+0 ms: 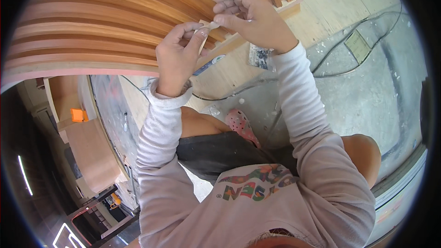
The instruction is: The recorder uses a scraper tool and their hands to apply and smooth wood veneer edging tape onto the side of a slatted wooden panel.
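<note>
My left hand (178,54) is closed, with thumb and fingers pinching a small pale strip (202,41) whose exact kind I cannot make out. My right hand (248,18) meets it from the right, its thumb and curled fingers closed at a whitish end (213,25) of the same strip. Both hands are held just in front of a slatted wooden panel (115,11) with long parallel ribs, close to its near edge. Whitish dust marks the fingers.
Beneath me is a dusty grey floor (367,96) with white specks and a dark cable (321,62). Pale boards (229,80) lie under the panel. A pink clog (241,124) is on my foot. At left stand a wooden cabinet (92,156) and an orange object (78,115).
</note>
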{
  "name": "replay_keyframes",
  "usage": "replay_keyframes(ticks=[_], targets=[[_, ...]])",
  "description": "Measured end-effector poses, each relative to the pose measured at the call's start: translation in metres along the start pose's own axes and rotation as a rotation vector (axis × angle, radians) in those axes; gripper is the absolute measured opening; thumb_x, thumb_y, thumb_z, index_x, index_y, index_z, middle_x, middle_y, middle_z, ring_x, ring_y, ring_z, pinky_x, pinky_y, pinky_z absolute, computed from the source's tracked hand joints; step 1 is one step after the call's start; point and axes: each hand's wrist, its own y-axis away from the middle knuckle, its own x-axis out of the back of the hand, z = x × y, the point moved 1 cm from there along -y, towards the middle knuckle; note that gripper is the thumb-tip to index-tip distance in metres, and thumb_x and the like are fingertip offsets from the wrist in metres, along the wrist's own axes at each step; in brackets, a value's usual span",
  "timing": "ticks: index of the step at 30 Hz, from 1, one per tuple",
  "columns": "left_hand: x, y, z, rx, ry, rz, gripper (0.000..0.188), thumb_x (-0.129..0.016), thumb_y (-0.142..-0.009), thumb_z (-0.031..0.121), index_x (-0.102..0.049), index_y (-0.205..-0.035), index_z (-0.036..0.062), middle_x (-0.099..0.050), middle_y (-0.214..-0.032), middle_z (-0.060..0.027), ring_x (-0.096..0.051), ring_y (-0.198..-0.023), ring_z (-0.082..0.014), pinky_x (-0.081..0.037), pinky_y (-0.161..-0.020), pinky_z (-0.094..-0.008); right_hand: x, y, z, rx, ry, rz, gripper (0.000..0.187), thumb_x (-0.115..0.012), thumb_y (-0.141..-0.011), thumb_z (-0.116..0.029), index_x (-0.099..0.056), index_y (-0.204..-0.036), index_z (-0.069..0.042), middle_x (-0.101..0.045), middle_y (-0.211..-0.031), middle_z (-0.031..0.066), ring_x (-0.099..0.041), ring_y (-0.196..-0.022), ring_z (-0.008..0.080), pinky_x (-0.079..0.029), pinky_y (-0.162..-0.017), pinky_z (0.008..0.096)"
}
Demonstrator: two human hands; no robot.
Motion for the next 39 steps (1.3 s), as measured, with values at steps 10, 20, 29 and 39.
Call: replay_keyframes(ticks=[10, 20, 29, 39], targets=[[-0.001, -0.007, 0.001, 0.076, 0.029, -0.066, 0.018, -0.063, -0.082, 0.008, -0.059, -0.095, -0.0029, -0.062, -0.068, -0.0079, -0.058, -0.049, -0.0097, -0.043, -0.040, -0.0214, -0.015, -0.002, 0.017, -0.029, 0.021, -0.005, 0.021, -0.063, -0.081, -0.016, -0.065, -0.095, 0.000, -0.066, -0.075, 0.0074, -0.060, -0.065, 0.0133, -0.048, -0.062, 0.0264], [-0.017, -0.012, 0.001, 0.199, -0.108, -0.408, 0.062, -0.066, -0.080, 0.011, -0.036, -0.132, -0.0041, -0.061, -0.064, -0.0053, -0.054, -0.055, -0.0052, -0.039, -0.049, -0.0184, 0.008, 0.016, 0.045, -0.248, -0.140, 0.301, 0.014, -0.064, -0.082, -0.008, -0.065, -0.090, 0.003, -0.063, -0.070, 0.0045, -0.056, -0.061, 0.0071, -0.046, -0.058, 0.0211], [-0.034, -0.013, -0.033, 0.402, -0.217, -0.665, 0.028, -0.059, -0.087, 0.022, -0.059, -0.103, -0.0008, -0.057, -0.063, -0.0046, -0.052, -0.046, -0.0108, -0.043, -0.044, -0.0227, 0.106, 0.037, 0.075, -0.241, -0.041, 0.595, 0.020, -0.068, -0.080, -0.009, -0.065, -0.094, 0.005, -0.065, -0.080, 0.0063, -0.059, -0.068, 0.0106, -0.050, -0.063, 0.0221], [-0.069, -0.026, -0.049, 0.251, -0.434, -0.560, 0.025, -0.053, -0.088, 0.021, -0.059, -0.087, -0.0029, -0.059, -0.057, -0.0113, -0.059, -0.044, -0.0181, -0.046, -0.045, -0.0289, 0.132, 0.040, 0.119, -0.290, -0.100, 0.721, 0.021, -0.067, -0.079, -0.005, -0.064, -0.097, 0.005, -0.066, -0.083, 0.0085, -0.062, -0.073, 0.0124, -0.052, -0.065, 0.0228]])
